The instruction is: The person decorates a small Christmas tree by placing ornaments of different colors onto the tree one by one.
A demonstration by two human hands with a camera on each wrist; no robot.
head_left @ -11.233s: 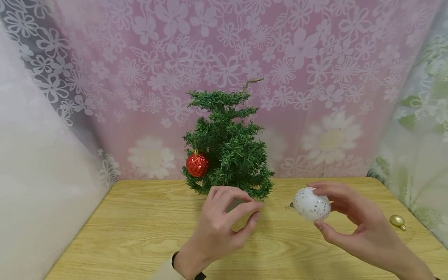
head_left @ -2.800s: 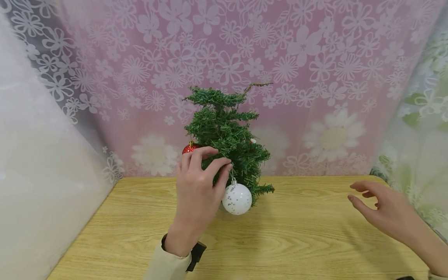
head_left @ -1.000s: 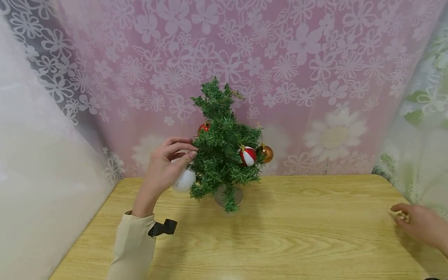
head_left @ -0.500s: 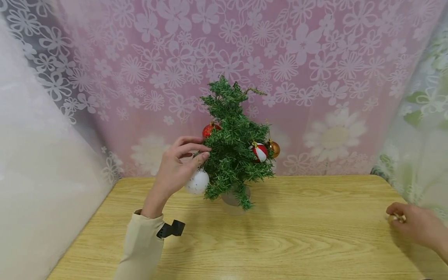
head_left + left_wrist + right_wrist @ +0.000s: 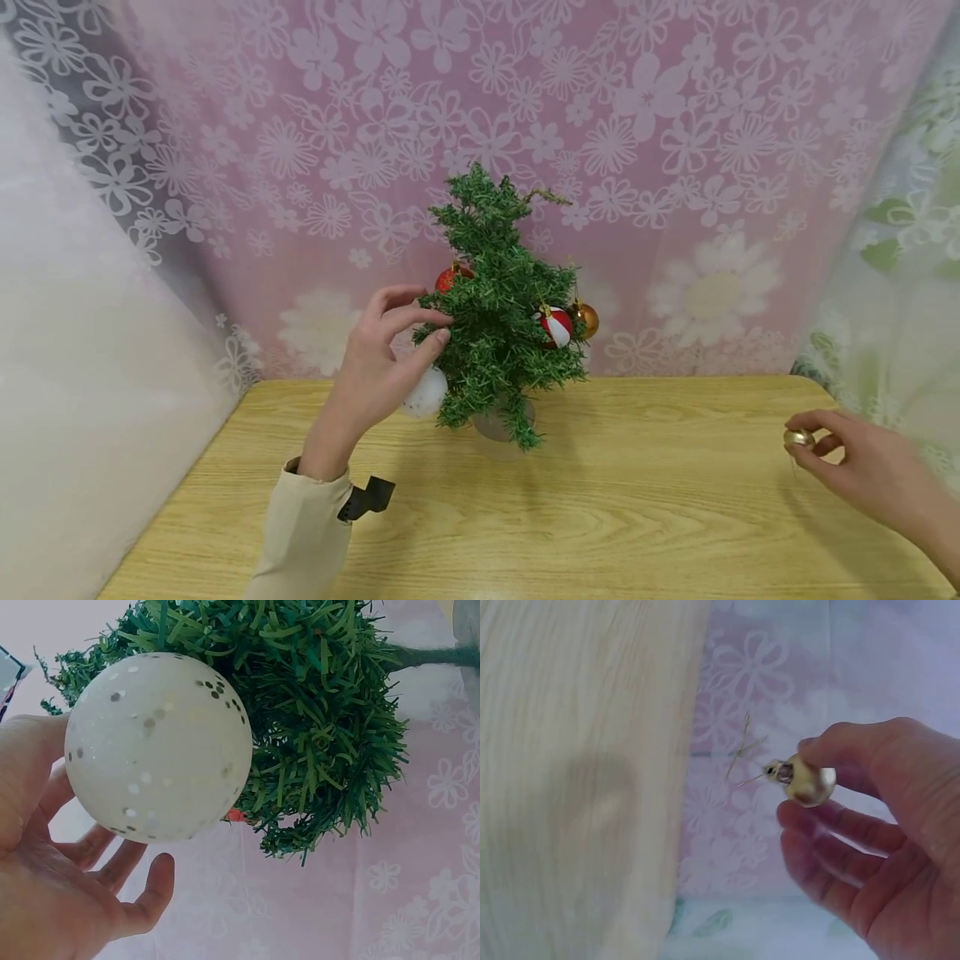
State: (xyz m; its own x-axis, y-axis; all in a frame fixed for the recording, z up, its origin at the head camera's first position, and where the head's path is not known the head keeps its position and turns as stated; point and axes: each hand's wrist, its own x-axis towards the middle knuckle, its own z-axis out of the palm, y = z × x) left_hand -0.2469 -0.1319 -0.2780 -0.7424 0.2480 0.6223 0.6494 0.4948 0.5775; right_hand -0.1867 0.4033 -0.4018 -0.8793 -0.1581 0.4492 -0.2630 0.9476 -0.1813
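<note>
My left hand point(image 5: 375, 367) is at the left side of a small green Christmas tree point(image 5: 502, 308), its fingertips touching the branches with thumb and forefinger apart. Below it hangs a white speckled Christmas ball point(image 5: 426, 393); in the left wrist view this white ball point(image 5: 159, 750) hides part of the fingers. Over the table's right side, my right hand point(image 5: 873, 467) pinches a small gold Christmas ball point(image 5: 799, 438) between thumb and fingers. The right wrist view shows the gold ball's cap point(image 5: 778, 772) and its thin hanging loop pointing away from the palm.
A red ball point(image 5: 453, 277) hangs at the tree's left, partly hidden. On the right hang a red-and-white ball point(image 5: 556, 327) and a bronze one point(image 5: 587, 320). The tree's grey base point(image 5: 495, 425) stands on the wooden table point(image 5: 660, 500), before a flowered pink curtain point(image 5: 570, 100).
The tree has been turned, bringing the white ball to its left side. My right hand has picked the gold ball up from the table's right side. My left thumb and forefinger have parted slightly.
</note>
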